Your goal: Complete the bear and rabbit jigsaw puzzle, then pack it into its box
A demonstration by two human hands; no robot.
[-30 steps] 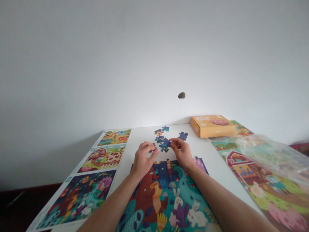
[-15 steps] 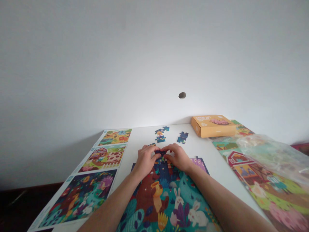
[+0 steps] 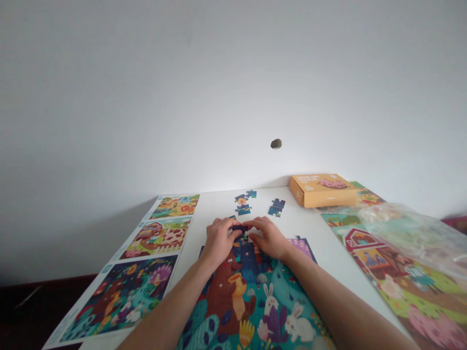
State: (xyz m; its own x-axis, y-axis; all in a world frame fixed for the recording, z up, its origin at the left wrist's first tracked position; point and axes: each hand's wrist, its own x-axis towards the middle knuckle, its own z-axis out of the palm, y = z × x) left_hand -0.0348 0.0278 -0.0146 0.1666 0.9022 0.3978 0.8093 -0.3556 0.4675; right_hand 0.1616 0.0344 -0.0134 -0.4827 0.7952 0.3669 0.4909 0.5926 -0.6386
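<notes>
A dark blue puzzle piece (image 3: pixel 240 233) is pinched between my two hands at the far edge of the partly joined puzzle (image 3: pixel 251 296). My left hand (image 3: pixel 221 238) grips its left side with thumb and fingertips. From the other side, my right hand (image 3: pixel 268 236) has its thumb and index finger on the piece. The puzzle shows a bear, white rabbits and plants. Whether the piece is locked into the puzzle I cannot tell. Part of another piece (image 3: pixel 232 217) peeks out behind my left fingers.
Loose puzzle pieces lie farther back, some at centre (image 3: pixel 243 209) and two to the right (image 3: pixel 276 207). A yellow puzzle box (image 3: pixel 324 192) stands at the back right, near clear plastic wrap (image 3: pixel 404 236) over a farm puzzle (image 3: pixel 397 274). A picture sheet (image 3: pixel 155 238) lies left. A wall (image 3: pixel 226 97) rises behind.
My fingers have shifted slightly on the piece, and more of its face now shows between my hands. The other pieces and the box stay in place.
</notes>
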